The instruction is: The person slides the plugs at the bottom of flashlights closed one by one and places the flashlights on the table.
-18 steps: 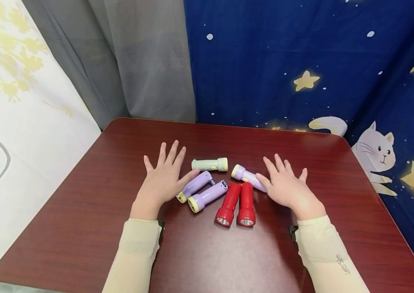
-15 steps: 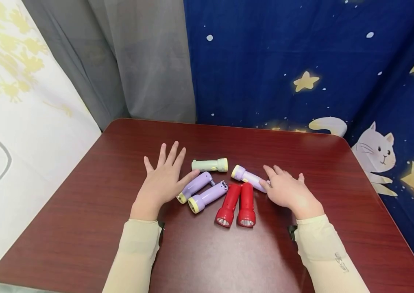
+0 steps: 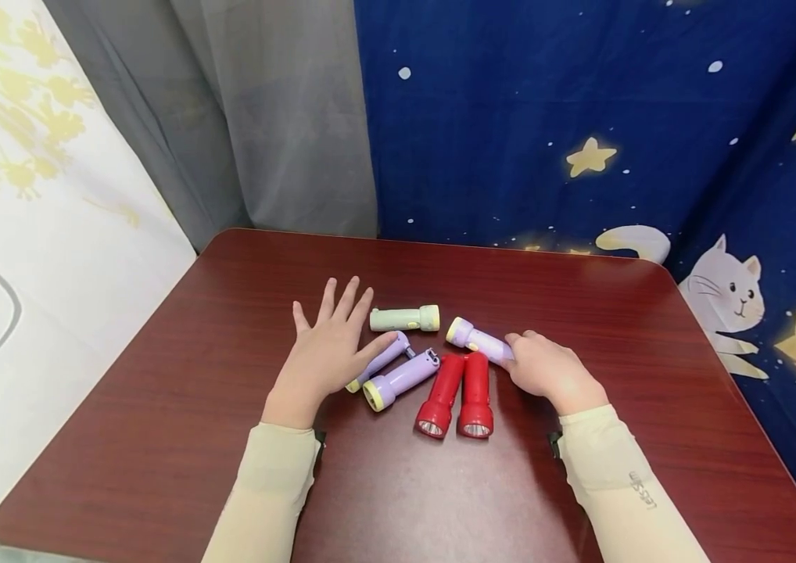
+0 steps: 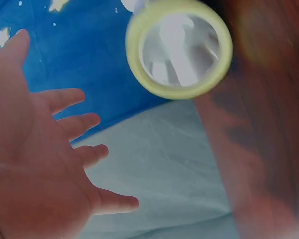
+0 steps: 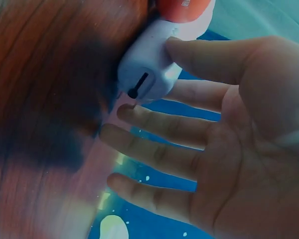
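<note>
My right hand (image 3: 548,367) pinches the tail end of a light purple flashlight (image 3: 477,342) with a yellow rim. In the right wrist view, the thumb (image 5: 204,56) presses one side of that flashlight (image 5: 148,62) and the index finger passes behind it; the other fingers stay extended. My left hand (image 3: 325,352) is spread with straight fingers and holds nothing. Its thumb partly covers a purple flashlight (image 3: 387,353), and whether they touch I cannot tell. In the left wrist view, a yellow-rimmed flashlight head (image 4: 134,47) is apart from the palm (image 4: 35,149).
Another purple flashlight (image 3: 403,378) lies beside the covered one. Two red flashlights (image 3: 438,395) lie side by side at the middle, and a pale green flashlight (image 3: 401,318) lies behind. The dark red table (image 3: 159,422) has curtains along its back edge.
My right hand has lowered onto the purple flashlight's tail end, its fingers drawing in from a spread pose. The left hand has shifted slightly right, still spread.
</note>
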`<state>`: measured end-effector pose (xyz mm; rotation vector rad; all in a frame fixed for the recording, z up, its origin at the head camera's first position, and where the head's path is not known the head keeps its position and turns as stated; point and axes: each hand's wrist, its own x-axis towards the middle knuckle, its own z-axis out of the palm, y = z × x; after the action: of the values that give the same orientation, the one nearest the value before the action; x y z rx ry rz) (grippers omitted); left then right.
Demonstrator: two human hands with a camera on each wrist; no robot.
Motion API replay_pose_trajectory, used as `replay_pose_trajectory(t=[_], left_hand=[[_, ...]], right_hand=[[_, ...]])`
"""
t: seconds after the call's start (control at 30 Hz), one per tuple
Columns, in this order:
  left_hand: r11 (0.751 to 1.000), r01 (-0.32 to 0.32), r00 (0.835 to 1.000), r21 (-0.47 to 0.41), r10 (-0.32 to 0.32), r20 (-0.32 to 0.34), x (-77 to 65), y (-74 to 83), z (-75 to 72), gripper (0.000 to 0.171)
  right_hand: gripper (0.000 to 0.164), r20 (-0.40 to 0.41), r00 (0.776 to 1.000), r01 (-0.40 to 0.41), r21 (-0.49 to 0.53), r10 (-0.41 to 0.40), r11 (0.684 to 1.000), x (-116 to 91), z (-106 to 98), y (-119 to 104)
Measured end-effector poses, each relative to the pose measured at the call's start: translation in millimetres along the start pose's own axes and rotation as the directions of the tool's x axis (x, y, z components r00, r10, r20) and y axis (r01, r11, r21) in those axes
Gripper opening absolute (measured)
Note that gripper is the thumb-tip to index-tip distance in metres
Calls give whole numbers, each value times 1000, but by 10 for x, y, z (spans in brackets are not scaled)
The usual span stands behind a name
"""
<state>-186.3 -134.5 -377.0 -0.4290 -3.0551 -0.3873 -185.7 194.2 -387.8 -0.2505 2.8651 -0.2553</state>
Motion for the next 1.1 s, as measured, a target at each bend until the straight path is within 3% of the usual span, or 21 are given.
replay_pose_trajectory(t=[0.3, 0.43, 0.53, 0.63, 0.73, 0.9, 1.1], left_hand=[[997, -65, 998, 42, 65, 3, 50, 213, 53, 85], [994, -92, 994, 59, 95, -44, 76, 270, 47, 76], [992, -113, 990, 53, 117, -76, 104, 330, 15, 69], [989, -141, 984, 51, 146, -102, 131, 422, -34, 64], [983, -175, 976, 63, 181, -123, 144, 535, -98, 61], [970, -228, 959, 90, 239, -154, 156, 720, -182, 56], [948, -314, 926, 51, 318, -203, 192, 889, -223, 60]], right_hand=[[54, -64, 997, 52, 8, -51, 999, 74, 59, 56], [52, -175, 983, 69, 61, -57, 996, 74, 3, 48], [50, -266, 964, 55, 152, -13, 987, 58, -89, 12], [48, -354, 935, 61, 248, 32, 967, 34, -172, -32], [45, -450, 892, 127, 307, 27, 943, 4, -236, -83], [38, -581, 813, 269, 300, -49, 915, -35, -335, -198], [37, -637, 759, 392, 288, -131, 874, -141, -450, -365]])
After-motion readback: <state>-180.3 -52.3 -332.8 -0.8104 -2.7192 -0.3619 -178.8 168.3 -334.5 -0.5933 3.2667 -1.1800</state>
